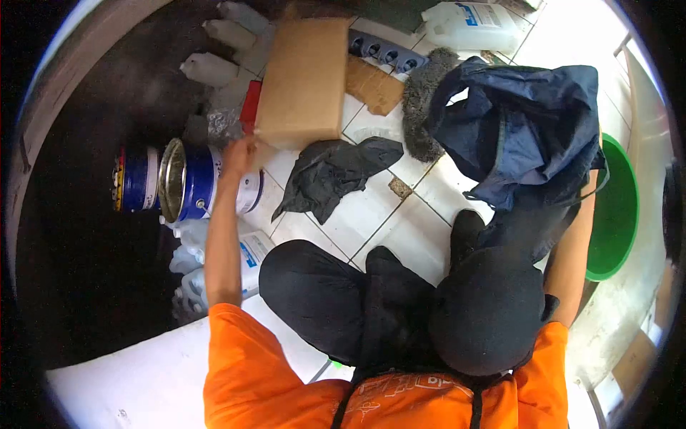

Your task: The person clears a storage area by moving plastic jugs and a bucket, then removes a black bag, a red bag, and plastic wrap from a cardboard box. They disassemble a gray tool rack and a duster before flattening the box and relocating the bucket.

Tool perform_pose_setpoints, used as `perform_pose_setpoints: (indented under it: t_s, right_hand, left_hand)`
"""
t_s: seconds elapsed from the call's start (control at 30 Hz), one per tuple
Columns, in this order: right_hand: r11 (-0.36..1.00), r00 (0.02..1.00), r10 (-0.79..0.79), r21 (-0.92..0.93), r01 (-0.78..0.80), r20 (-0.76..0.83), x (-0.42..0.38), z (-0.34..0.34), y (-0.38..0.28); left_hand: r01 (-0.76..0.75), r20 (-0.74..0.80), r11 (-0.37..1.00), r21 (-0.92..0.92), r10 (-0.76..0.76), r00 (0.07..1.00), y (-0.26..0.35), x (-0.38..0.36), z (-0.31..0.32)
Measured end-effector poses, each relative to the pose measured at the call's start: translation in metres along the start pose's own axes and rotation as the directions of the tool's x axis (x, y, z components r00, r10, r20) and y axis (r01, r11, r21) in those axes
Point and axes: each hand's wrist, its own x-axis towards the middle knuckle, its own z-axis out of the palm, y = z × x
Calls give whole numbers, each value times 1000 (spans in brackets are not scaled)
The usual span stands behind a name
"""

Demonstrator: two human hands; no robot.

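Note:
My left hand (243, 155) is at the near left corner of a brown cardboard box (304, 82). Its fingers look closed on that corner, though the hand is slightly blurred. On my right side, a dark blue cloth bag (532, 132) with straps hangs bunched above the floor by my knee. My right forearm runs up behind this bag, which hides my right hand. A crumpled black cloth (336, 175) lies on the tiles between the box and my legs.
Blue metal pails (189, 179) lie at left, with plastic jugs (250, 257) below them. A grey fluffy piece (425, 107), flat cardboard (375, 86) and a large jug (471, 27) lie further off. A green tub (614, 214) stands at right.

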Motion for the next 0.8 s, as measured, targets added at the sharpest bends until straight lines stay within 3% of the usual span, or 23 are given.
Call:
perform_pose_setpoints:
  t_s: [0.03,0.07,0.13,0.2,0.27,0.33,0.4,0.57,0.6,0.63,0.7,0.77,0.8]
  right_hand:
    - [1000,1000,8,-9,-8,8,10,6,-2]
    - [1000,1000,-4,-7,4,-7,6,-10,-3]
    - [1000,1000,-11,-20,11,-12,11,-11,-12]
    - [999,1000,-19,-28,18,-15,19,-15,-20]
    - [999,999,-31,-26,30,-30,28,-31,-24]
    - [999,998,-46,-26,44,-47,35,-41,-29]
    - [997,996,-66,-39,63,-56,42,-47,-35]
    - [991,991,-126,-59,123,-52,63,-49,-53]
    - [988,988,-147,-58,144,-38,69,-44,-53]
    - [986,987,-160,-54,159,-12,71,-29,-54]
    - [984,982,-168,-47,172,82,78,5,-42]
    - [983,949,-162,-43,180,272,62,91,-10]
    - [982,904,-160,-32,188,397,39,159,13]
  left_hand:
    - [-48,-45,976,212,59,997,12,-1,-29]
    - [-31,-43,976,216,42,998,32,-7,-54]
    - [141,9,860,490,-167,986,79,-22,-75]
    - [98,-120,814,573,-35,992,102,-49,-56]
    - [23,-114,737,675,73,991,122,-82,-23]
    - [25,-18,804,594,-18,1000,128,-114,13]
    - [9,-20,855,519,2,1000,124,-137,42]
    - [51,40,963,266,-64,997,152,-130,24]
    - [-37,40,998,42,36,999,153,-115,24]
    - [-129,17,975,-181,134,991,153,-101,27]
    - [-67,23,982,-177,73,997,165,-79,47]
    - [-13,22,984,-179,17,1000,173,-66,58]
    - [65,125,988,-139,-47,991,176,-60,60]
